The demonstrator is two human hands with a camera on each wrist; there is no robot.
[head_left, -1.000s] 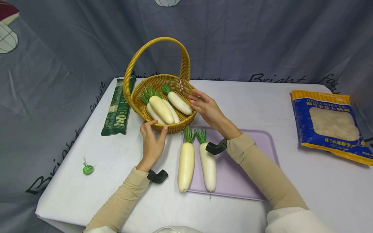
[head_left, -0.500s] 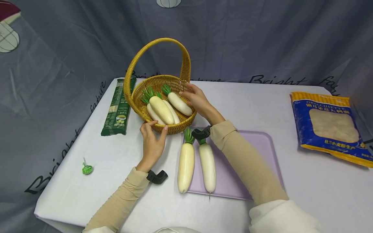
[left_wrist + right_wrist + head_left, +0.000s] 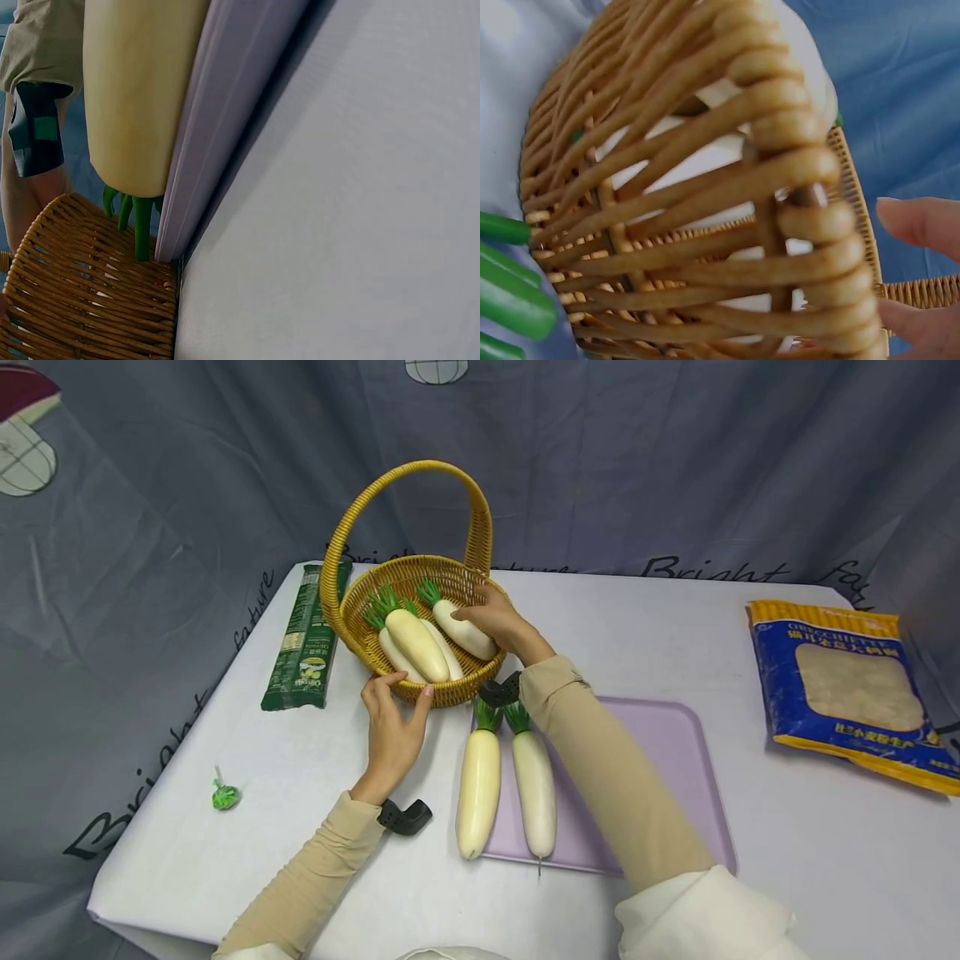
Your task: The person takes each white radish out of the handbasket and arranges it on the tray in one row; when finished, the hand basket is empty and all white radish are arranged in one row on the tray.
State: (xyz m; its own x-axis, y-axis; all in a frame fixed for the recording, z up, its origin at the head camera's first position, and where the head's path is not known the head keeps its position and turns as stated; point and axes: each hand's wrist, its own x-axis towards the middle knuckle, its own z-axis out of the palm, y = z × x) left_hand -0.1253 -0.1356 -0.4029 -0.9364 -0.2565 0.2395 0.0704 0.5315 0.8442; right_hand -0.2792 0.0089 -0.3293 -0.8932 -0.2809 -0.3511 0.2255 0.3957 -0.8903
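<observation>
A yellow wicker basket (image 3: 450, 693) with a tall arched handle holds several white radishes with green tops. My left hand (image 3: 393, 739) rests at the basket's near rim, fingertips and thumb set apart along it. Reaching over the right rim, my right hand (image 3: 502, 620) has its thumb over the rightmost white radish (image 3: 455, 628) in the basket and its fingers beyond it. In the right wrist view the thumb and fingers (image 3: 922, 221) are spread apart beyond the basket's weave (image 3: 705, 187). Two larger white radishes, a left one (image 3: 477, 793) and a right one (image 3: 534, 793), lie nearer me.
The larger radishes lie on the left part of a lilac tray (image 3: 660, 752), the left one over its edge. A green packet (image 3: 303, 652) lies left of the basket, with a green-wrapped lollipop (image 3: 225, 796) nearer. A blue and yellow pasta bag (image 3: 855, 685) lies far right.
My right hand has moved left from outside the basket's right rim to over the rightmost radish inside. My left hand and the basket stay in place.
</observation>
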